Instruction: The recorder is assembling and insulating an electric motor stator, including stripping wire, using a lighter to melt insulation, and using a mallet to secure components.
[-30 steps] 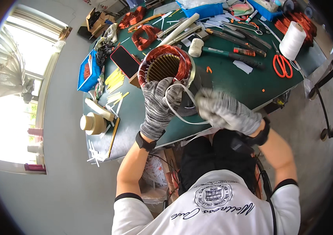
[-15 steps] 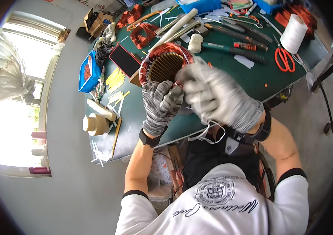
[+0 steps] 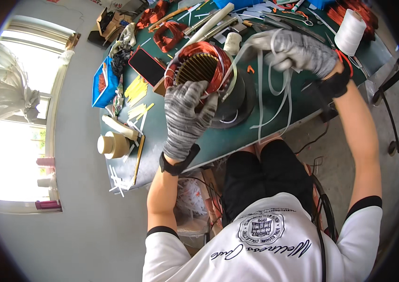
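A motor stator with slotted inner walls stands on the green table, its end ringed by red copper windings. My left hand, in a grey knit glove, grips the near side of that winding ring, fingers bent over the inner edge. White lacing tape runs from the windings to my right hand, gloved alike and raised to the right of the stator. The fingers there are closed on the tape, and loose loops hang below, over the table's near edge.
A phone lies left of the stator, near yellow strips and a blue bin. Behind it are copper coils and a mallet. A white thread cone stands at far right, by partly hidden orange-handled scissors.
My right hand has swung up and right, away from the windings, drawing the white tape out with it. My left hand stays on the stator, shifted only slightly.
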Tool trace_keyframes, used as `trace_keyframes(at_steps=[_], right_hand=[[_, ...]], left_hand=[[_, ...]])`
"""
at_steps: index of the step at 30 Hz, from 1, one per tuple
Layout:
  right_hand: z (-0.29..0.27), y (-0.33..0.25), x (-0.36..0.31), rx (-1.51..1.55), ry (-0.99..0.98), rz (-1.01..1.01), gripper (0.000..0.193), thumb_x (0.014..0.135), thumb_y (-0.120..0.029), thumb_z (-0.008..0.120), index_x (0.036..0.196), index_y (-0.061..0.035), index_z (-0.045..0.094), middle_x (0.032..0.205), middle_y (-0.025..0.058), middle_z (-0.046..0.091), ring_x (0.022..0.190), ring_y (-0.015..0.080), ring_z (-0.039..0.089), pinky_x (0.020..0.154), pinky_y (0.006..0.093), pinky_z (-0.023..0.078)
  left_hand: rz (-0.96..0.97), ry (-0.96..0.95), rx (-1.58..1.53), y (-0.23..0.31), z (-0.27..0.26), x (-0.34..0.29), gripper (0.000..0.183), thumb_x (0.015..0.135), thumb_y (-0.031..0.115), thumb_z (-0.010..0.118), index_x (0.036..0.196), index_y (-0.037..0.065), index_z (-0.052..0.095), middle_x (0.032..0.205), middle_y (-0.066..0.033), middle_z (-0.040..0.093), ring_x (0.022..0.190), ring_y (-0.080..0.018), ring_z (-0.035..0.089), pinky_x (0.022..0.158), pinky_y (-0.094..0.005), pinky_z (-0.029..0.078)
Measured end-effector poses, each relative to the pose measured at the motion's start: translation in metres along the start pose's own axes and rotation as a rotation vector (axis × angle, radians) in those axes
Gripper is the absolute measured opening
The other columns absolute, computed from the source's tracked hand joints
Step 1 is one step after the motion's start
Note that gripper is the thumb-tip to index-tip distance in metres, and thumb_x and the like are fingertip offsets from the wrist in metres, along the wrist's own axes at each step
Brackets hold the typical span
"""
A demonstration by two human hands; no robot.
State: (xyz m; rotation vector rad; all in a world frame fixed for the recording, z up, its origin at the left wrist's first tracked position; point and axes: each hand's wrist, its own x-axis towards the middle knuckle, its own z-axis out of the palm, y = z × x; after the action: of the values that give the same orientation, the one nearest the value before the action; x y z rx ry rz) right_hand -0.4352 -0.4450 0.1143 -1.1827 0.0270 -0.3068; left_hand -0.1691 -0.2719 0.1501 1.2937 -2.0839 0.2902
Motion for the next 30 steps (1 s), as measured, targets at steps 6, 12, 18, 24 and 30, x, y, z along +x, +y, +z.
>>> trace_keyframes(at_steps=[6, 12, 18, 24, 30], right_hand=[[0.006, 0.018, -0.070, -1.392, 1.365, 0.123, 0.031, 0.090, -0.026, 0.054, 0.104, 0.0018, 0.056, 0.095, 0.0157, 0.063, 0.082, 0.0293, 0.061, 0.072, 0.0364, 0.048], [0.153, 0.053, 0.004, -1.017, 0.959, -0.522, 0.021, 0.077, -0.002, 0.062, 0.097, -0.0076, 0.060, 0.082, 0.0074, 0.060, 0.074, 0.0202, 0.062, 0.069, 0.0298, 0.051], [0.146, 0.062, 0.031, -1.210, 1.016, -0.450, 0.037, 0.076, 0.006, 0.061, 0.109, -0.0094, 0.059, 0.082, 0.0056, 0.059, 0.067, 0.0168, 0.058, 0.066, 0.0275, 0.048], [0.137, 0.082, 0.062, -1.442, 0.961, -0.746, 0.051, 0.073, 0.001, 0.058, 0.122, -0.0136, 0.049, 0.097, 0.0126, 0.054, 0.083, 0.0313, 0.056, 0.072, 0.0412, 0.048], [0.147, 0.071, 0.072, -1.350, 0.949, -0.736, 0.049, 0.071, -0.002, 0.061, 0.118, -0.0129, 0.052, 0.098, 0.0115, 0.054, 0.095, 0.0306, 0.052, 0.086, 0.0435, 0.042]], left_hand=[[0.030, -0.108, -0.014, 0.002, -0.016, 0.016, 0.031, 0.067, 0.015, 0.072, 0.095, 0.004, 0.063, 0.085, -0.0127, 0.060, 0.082, -0.0319, 0.057, 0.076, -0.0399, 0.046], [-0.095, -0.214, -0.029, 0.004, -0.021, 0.014, 0.038, 0.073, 0.014, 0.067, 0.110, 0.006, 0.061, 0.095, -0.0147, 0.061, 0.091, -0.0331, 0.057, 0.081, -0.0399, 0.047], [-0.028, -0.236, 0.045, -0.002, -0.021, 0.012, 0.042, 0.075, 0.014, 0.065, 0.115, 0.004, 0.058, 0.099, -0.0189, 0.061, 0.096, -0.0358, 0.057, 0.087, -0.0419, 0.045], [0.008, -0.299, 0.060, -0.008, -0.021, 0.017, 0.043, 0.076, 0.025, 0.067, 0.114, 0.007, 0.060, 0.095, -0.0173, 0.064, 0.099, -0.0378, 0.056, 0.088, -0.0456, 0.045], [0.142, -0.355, 0.113, -0.020, -0.020, 0.019, 0.043, 0.075, 0.027, 0.066, 0.111, 0.004, 0.060, 0.106, -0.0187, 0.061, 0.106, -0.0394, 0.052, 0.095, -0.0471, 0.039]])
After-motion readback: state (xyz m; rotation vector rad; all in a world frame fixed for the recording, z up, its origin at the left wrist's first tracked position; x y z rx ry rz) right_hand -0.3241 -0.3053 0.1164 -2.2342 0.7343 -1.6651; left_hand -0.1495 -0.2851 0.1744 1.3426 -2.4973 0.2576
